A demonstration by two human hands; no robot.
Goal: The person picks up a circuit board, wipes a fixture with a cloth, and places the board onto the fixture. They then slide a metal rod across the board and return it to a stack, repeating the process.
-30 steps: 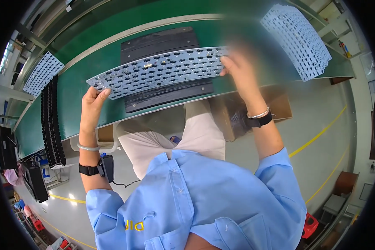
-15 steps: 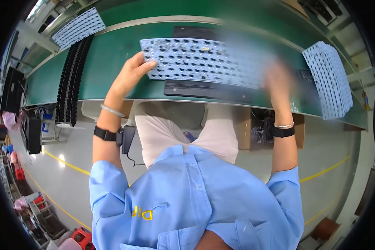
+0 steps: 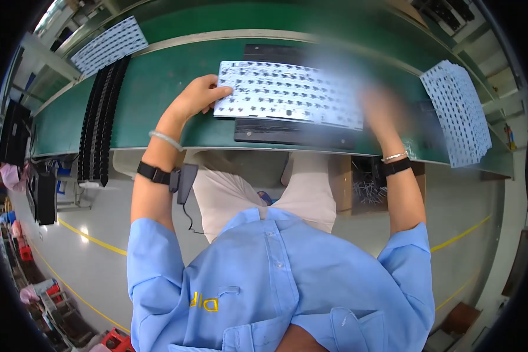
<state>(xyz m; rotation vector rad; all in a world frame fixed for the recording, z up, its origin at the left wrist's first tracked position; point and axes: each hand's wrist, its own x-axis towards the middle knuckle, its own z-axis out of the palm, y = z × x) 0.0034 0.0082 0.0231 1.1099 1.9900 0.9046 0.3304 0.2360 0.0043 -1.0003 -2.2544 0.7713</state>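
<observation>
A white keyboard circuit board (image 3: 287,94) with rows of small dark marks lies across a black fixture (image 3: 270,131), whose dark bars show beyond its far and near edges. My left hand (image 3: 204,95) grips the board's left end, thumb on top and fingers curled behind. At the right end is my right hand (image 3: 382,111), close to or touching the board's edge. A hazy blur covers that hand and the board's right part, so its fingers cannot be made out.
Similar boards form a fanned stack (image 3: 459,114) on the bench's right. At left stand a long black slotted rack (image 3: 104,120) and another white board (image 3: 110,46). The green bench (image 3: 158,76) ends just before my lap. Beneath it sits a cardboard box (image 3: 340,185) with thin pieces inside.
The board has shifted a little right and nearer to me, and looks brighter and flatter. My left hand has moved right with it; the blurred right hand has moved slightly left.
</observation>
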